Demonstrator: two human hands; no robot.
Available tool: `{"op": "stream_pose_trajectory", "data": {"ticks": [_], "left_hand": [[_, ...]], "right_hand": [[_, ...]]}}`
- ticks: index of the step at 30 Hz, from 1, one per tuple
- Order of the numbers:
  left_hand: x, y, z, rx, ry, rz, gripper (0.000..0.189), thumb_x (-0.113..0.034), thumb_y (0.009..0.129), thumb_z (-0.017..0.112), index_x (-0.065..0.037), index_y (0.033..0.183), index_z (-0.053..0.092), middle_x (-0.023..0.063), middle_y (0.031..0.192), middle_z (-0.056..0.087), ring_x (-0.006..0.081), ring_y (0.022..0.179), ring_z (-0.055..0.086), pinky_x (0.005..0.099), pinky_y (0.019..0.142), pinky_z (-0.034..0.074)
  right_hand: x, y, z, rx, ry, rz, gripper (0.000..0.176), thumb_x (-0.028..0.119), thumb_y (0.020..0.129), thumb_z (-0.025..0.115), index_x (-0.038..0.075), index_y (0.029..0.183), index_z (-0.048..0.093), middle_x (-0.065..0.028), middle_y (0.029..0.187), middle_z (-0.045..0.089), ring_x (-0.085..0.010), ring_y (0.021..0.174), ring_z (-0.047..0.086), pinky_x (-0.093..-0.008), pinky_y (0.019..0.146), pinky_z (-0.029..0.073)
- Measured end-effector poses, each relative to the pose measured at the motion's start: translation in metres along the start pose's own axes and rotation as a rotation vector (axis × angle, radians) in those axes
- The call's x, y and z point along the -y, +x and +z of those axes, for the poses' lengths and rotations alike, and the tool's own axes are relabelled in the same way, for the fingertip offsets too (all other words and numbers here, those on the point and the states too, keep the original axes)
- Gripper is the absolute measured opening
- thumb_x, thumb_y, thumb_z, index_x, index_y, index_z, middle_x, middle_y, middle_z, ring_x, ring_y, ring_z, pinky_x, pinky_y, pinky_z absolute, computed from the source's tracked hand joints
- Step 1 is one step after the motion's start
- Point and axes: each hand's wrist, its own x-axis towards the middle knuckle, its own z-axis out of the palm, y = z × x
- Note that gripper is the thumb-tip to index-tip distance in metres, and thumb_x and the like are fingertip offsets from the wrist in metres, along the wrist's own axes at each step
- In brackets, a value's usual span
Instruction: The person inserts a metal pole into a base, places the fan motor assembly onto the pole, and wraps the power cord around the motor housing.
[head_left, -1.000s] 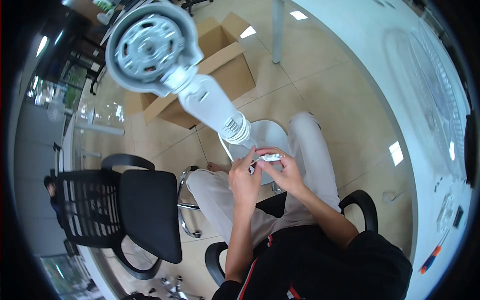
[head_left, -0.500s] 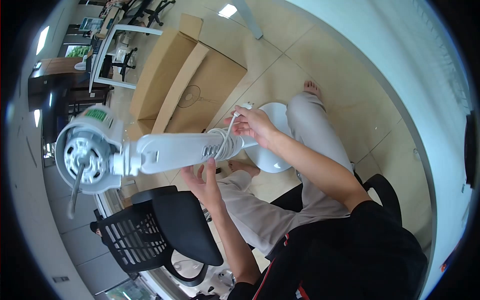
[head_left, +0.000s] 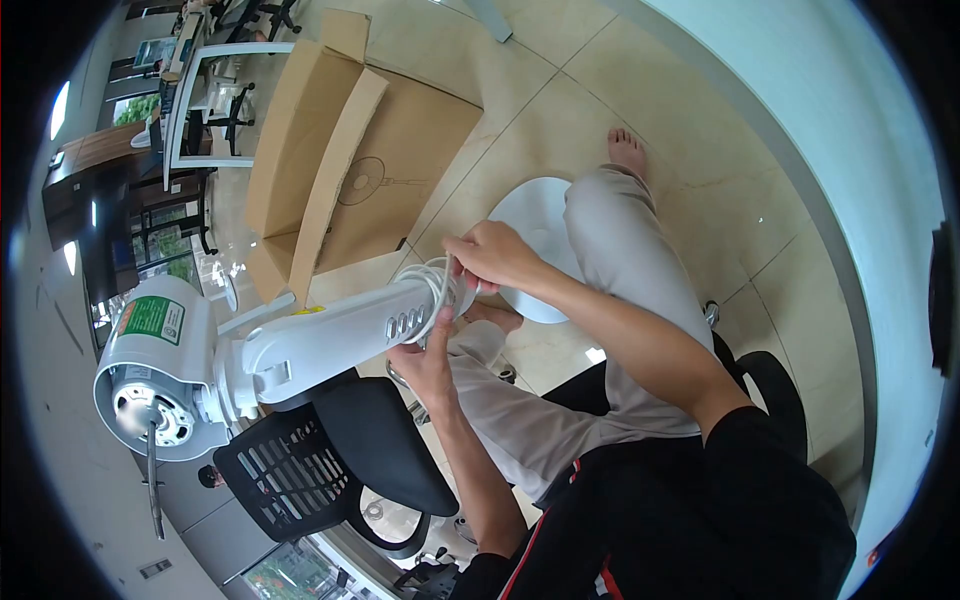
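A white pedestal fan (head_left: 330, 340) without its blades leans across the view. Its motor head (head_left: 155, 360), with a bare metal shaft, points to the lower left. White power cord (head_left: 425, 272) is coiled around the lower end of the control column, beside a row of buttons (head_left: 404, 324). My right hand (head_left: 490, 255) is closed on a strand of the cord above the coil. My left hand (head_left: 430, 362) is wrapped around the column's underside, thumb against the coil; its other fingers are partly hidden. The round white base (head_left: 540, 225) rests on the floor.
An open cardboard box (head_left: 400, 165) with a fan drawing lies on the tiled floor beyond my hands. A black office chair (head_left: 370, 450) stands at lower left. My legs (head_left: 635, 245) flank the base, and a white table edge (head_left: 800, 150) curves along the right.
The fan has tilted, its motor head now lower in view. My right hand has moved down and left with the cord, and my left hand has closed around the column near the coil.
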Motion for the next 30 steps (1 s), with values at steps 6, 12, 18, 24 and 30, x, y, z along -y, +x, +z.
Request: {"op": "stream_pose_trajectory", "data": {"ticks": [6,12,18,24,30], "left_hand": [[0.014,0.008,0.0,-0.055,0.025,0.025,0.057,-0.008,0.077,0.087,0.004,0.123,0.055,0.014,0.116,0.063,0.02,0.103,0.063,0.0322,0.092,0.052],[0.02,0.012,0.012,-0.168,0.017,0.089,0.052,-0.013,0.076,0.088,0.007,0.116,0.06,0.0157,0.109,0.066,0.0209,0.096,0.066,0.032,0.087,0.053],[0.017,0.009,0.009,-0.131,0.005,0.093,0.056,-0.008,0.078,0.086,0.005,0.123,0.055,0.0149,0.112,0.065,0.0203,0.1,0.064,0.0331,0.09,0.052],[0.037,0.008,-0.002,-0.067,-0.029,0.062,0.064,-0.003,0.078,0.085,0.003,0.13,0.049,0.0138,0.117,0.062,0.0194,0.105,0.063,0.033,0.091,0.053],[0.026,0.006,0.003,-0.058,-0.119,-0.009,0.07,-0.007,0.073,0.089,0.004,0.13,0.049,0.0165,0.123,0.06,0.0223,0.113,0.059,0.0361,0.1,0.046]], "right_hand": [[-0.016,-0.001,0.002,-0.318,-0.2,-0.236,0.033,0.023,0.091,0.055,-0.005,0.104,0.066,-0.022,0.086,0.071,-0.0409,0.081,0.068,-0.0483,0.075,0.054],[-0.022,-0.002,0.004,-0.264,-0.467,-0.448,0.027,0.016,0.088,0.065,0.006,0.113,0.067,-0.0144,0.103,0.071,-0.0345,0.093,0.068,-0.0437,0.08,0.054],[-0.009,-0.001,0.007,-0.396,-0.465,-0.703,0.024,0.014,0.09,0.065,0.007,0.113,0.069,-0.0099,0.1,0.07,-0.0291,0.089,0.069,-0.0389,0.076,0.055],[-0.006,-0.012,0.007,-0.28,-0.335,-0.746,0.021,0.013,0.091,0.065,0.006,0.111,0.068,-0.0114,0.094,0.071,-0.0279,0.082,0.071,-0.0381,0.071,0.055],[-0.005,-0.007,0.004,-0.246,-0.414,-0.538,0.02,0.02,0.089,0.069,0.006,0.102,0.069,-0.013,0.086,0.073,-0.03,0.081,0.071,-0.0391,0.069,0.054]]}}
